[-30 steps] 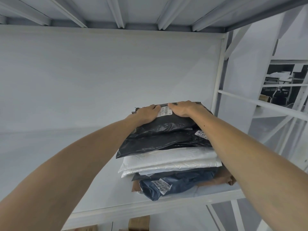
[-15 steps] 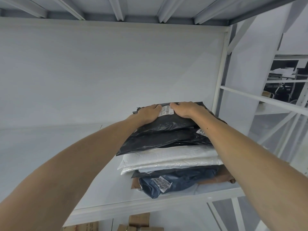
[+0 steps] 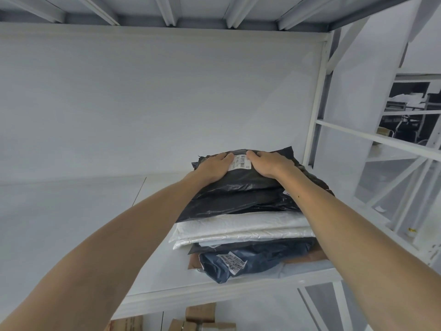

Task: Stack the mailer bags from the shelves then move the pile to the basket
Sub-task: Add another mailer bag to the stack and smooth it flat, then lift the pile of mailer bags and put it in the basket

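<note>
So the pile of mailer bags [image 3: 243,225] is sitting on a white shelf [image 3: 181,295], toward its right end, roughly 5 o'clock from the middle of the view. From the top down there are a couple of crinkly black bags [image 3: 238,187], then white bags [image 3: 238,229], then a dark blue bag [image 3: 265,258] with a white barcode sticker on its front. A brown bag [image 3: 309,257] pokes out at the very bottom, at the pile's 4 o'clock corner.

Both arms reach up and in from the bottom corners, and both hands are palm-down on the top black bag. The left hand [image 3: 214,167] lies pretty flat, its fingers [image 3: 212,158] stretched out and relaxed, just pressing on the plastic. The right hand [image 3: 268,163] is more arched, with its knuckles raised, and its fingertips dip toward the bag's far edge. Honestly I can't tell whether they're hooked over that edge or just pushing down. The two thumbs sit either side of a small white label [image 3: 241,162], touching or nearly touching it.

Other stuff: a white upright post [image 3: 316,111] stands just beside the pile at its 1 o'clock. More white shelving frames [image 3: 381,139] run off at 3 o'clock. Some cardboard boxes [image 3: 200,312] peek out below the shelf at 6 o'clock.
</note>
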